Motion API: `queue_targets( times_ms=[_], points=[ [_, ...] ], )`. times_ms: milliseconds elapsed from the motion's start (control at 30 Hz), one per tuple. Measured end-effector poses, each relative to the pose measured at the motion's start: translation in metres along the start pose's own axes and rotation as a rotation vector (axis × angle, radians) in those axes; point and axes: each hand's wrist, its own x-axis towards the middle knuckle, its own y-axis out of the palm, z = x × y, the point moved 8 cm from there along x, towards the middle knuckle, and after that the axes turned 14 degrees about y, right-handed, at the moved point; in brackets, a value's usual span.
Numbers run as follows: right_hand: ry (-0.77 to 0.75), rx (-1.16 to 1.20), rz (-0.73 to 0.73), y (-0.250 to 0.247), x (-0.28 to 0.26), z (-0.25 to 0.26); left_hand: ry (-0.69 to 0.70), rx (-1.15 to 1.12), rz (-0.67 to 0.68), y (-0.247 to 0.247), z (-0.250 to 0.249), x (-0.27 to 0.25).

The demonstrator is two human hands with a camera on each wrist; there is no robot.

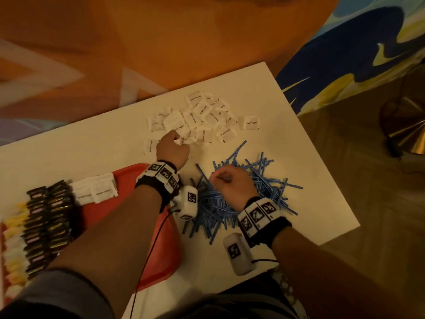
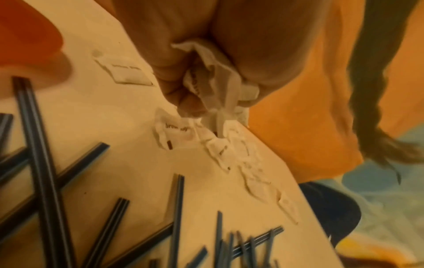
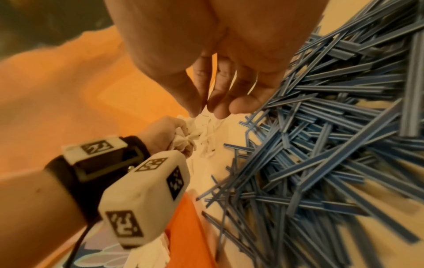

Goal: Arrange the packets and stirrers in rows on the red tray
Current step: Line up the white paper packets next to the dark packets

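- The white packets (image 1: 195, 116) beyond the left hand (image 1: 172, 150) look like matt paper with crimped edges; those crumpled in its grip (image 2: 206, 85) are creased.
- The blue stirrers (image 1: 241, 199) under the right hand (image 1: 232, 183) seem smooth plastic, faintly shiny.
- The red tray (image 1: 161, 249) beside the left wrist is glossy plastic.
- The table (image 1: 264, 93) is smooth, matt white.
- Dark packets (image 1: 48, 217) left of the left forearm have a foil-like sheen.

Dim, warm-lit room from where I sit.
I see a white table (image 1: 287, 139) standing on an orange patterned carpet (image 1: 161, 42), a blue and yellow swirl (image 1: 345, 54) at its far right, and brown flooring (image 1: 368, 180) alongside.
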Motion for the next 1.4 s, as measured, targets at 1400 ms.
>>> queue_targets(
  times_ms=[1400],
  points=[
    [-0.52, -0.133, 0.206, 0.244, -0.239, 0.19, -0.292, -1.412, -0.193, -0.262, 0.079, -0.242]
  ],
)
